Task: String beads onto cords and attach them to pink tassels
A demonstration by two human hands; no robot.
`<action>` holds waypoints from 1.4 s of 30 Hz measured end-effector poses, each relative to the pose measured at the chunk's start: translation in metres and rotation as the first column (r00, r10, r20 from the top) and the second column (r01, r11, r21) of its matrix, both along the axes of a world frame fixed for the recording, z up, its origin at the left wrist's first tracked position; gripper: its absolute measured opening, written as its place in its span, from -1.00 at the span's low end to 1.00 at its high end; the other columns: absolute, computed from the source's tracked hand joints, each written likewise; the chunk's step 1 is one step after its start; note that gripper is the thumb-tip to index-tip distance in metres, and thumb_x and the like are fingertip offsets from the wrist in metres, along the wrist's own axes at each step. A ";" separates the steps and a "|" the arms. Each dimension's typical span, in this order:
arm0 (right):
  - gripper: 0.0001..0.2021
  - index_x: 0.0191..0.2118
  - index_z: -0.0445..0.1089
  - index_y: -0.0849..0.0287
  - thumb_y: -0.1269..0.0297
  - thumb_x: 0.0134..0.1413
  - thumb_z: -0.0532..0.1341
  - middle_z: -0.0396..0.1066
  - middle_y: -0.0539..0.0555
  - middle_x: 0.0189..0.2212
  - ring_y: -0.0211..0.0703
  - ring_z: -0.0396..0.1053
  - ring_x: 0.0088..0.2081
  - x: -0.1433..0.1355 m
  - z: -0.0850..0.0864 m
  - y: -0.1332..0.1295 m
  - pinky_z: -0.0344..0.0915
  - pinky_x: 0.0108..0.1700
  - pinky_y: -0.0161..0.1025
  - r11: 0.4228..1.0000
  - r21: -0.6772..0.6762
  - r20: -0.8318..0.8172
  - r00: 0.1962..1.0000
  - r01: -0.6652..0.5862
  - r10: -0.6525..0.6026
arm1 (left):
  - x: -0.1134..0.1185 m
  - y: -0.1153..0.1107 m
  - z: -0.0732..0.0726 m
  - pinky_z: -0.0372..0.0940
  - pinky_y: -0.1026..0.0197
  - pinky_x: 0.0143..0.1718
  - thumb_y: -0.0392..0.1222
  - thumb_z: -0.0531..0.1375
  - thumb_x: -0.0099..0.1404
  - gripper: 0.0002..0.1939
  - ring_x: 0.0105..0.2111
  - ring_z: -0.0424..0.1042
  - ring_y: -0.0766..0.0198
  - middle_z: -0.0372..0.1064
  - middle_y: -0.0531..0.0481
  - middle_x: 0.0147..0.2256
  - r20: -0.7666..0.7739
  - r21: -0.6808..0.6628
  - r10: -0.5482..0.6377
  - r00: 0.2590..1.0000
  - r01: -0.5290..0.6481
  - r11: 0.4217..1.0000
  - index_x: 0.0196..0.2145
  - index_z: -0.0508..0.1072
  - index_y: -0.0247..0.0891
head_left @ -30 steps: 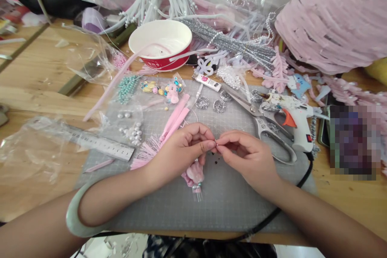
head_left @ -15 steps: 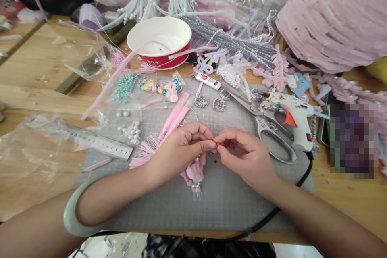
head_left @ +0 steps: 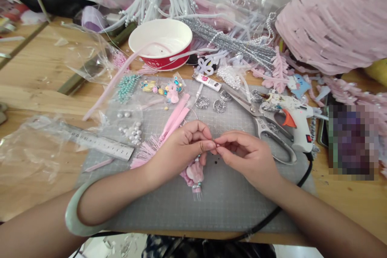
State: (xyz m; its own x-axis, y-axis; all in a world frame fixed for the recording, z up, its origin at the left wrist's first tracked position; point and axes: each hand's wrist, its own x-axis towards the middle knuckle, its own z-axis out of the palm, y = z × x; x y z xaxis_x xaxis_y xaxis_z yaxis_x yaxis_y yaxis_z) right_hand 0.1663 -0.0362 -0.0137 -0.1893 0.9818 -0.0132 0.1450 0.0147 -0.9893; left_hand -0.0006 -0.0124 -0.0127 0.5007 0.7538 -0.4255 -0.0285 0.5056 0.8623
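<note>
My left hand [head_left: 195, 141] and my right hand [head_left: 243, 151] meet fingertip to fingertip over the middle of the grey cutting mat [head_left: 145, 205]. Each is closed in a pinch, and a tiny pinkish speck shows where the tips touch; what it is I cannot make out. Just under my left fingers is a pink ornament [head_left: 195, 173] with pale blue beads, its upper part covered by the hand. Whether the hand bears it, I cannot tell. Behind my left wrist lies a pink tassel [head_left: 148, 149] with a ribbon top. A jade-green bangle rings my left forearm.
Scissors [head_left: 263, 125] and a white glue gun [head_left: 300, 129] lie on the right, its black cord curving along the mat. White beads [head_left: 133, 133] and a steel ruler [head_left: 99, 145] are at left. A red-and-white bowl [head_left: 160, 44] stands behind, near silver stems [head_left: 232, 42].
Both hands keep nearly the same pose, fingertips still together with only a slight shift. The whole view has moved a little; nothing on the mat has visibly changed place.
</note>
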 end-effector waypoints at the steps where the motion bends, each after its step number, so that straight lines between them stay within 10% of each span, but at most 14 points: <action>1: -0.87 -0.37 0.44 0.18 0.49 -0.09 0.21 0.46 0.04 -0.47 -0.26 0.40 -0.44 0.000 0.000 0.000 0.36 -0.41 -0.30 1.000 -0.003 -0.002 1.000 -0.003 0.003 | 0.000 0.000 0.000 0.14 0.46 -0.67 -0.22 0.18 0.16 -0.86 -0.68 0.26 0.50 0.34 0.15 -0.57 -0.001 0.001 0.001 1.000 -0.001 1.000 -0.40 0.24 -0.26; 26: -0.83 -0.34 0.46 0.11 0.49 0.00 0.16 0.47 0.00 -0.44 -0.26 0.40 -0.40 0.003 0.002 0.001 0.32 -0.34 -0.31 0.972 0.228 0.288 0.957 -0.052 -0.017 | 0.001 0.001 0.002 0.15 0.49 -0.69 -0.21 0.18 0.17 -0.84 -0.64 0.26 0.51 0.31 0.14 -0.52 -0.003 0.029 0.016 1.000 -0.016 0.999 -0.39 0.22 -0.26; 42: -0.90 -0.38 0.40 0.14 0.41 0.06 0.13 0.42 -0.05 -0.47 -0.33 0.35 -0.44 0.002 0.001 0.000 0.27 -0.38 -0.39 0.993 0.120 0.300 0.953 0.014 -0.050 | 0.002 0.001 0.009 0.15 0.46 -0.61 -0.24 0.16 0.17 -0.89 -0.59 0.25 0.51 0.22 0.15 -0.51 -0.021 0.052 -0.016 1.000 0.018 0.998 -0.37 0.28 -0.30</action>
